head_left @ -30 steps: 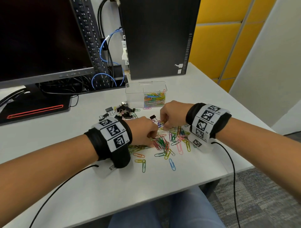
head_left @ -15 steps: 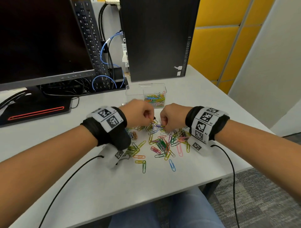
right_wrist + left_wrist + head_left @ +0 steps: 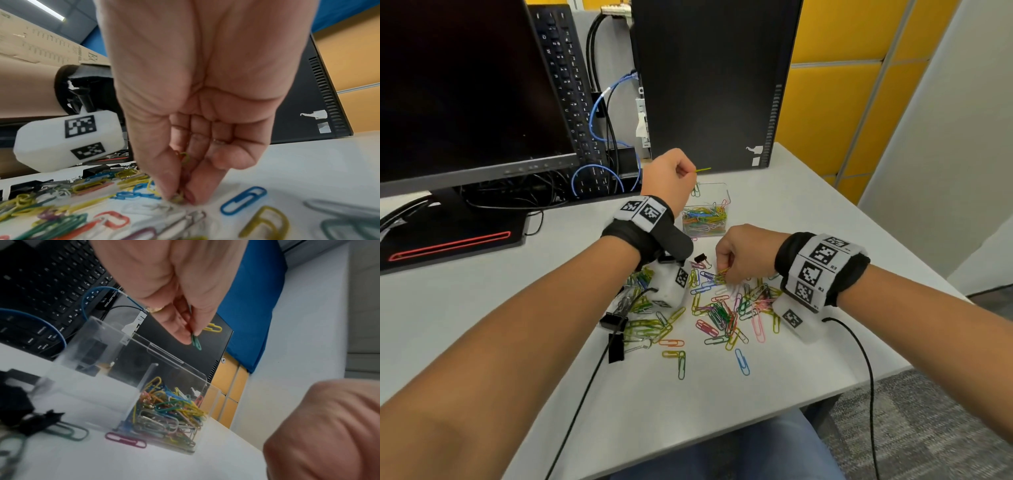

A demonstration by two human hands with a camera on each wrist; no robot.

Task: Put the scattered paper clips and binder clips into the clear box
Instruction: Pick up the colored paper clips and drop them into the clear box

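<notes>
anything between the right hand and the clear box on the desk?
Head view: bare desk between the right hand and the clear box, apart from a pink paper clip at the box's front wall.

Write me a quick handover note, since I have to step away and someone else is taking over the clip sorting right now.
Left hand: raised above the clear box, fingers pinching a green paper clip and a yellow paper clip, not yet dropped.
Right hand: down at the pile of paper clips on the desk, fingers pinching clips.
Done: one compartment of the box holds a heap of coloured clips; the other looks empty.
Left: most paper clips remain scattered on the desk, and the black binder clips, near the left wrist, are all still out.
</notes>
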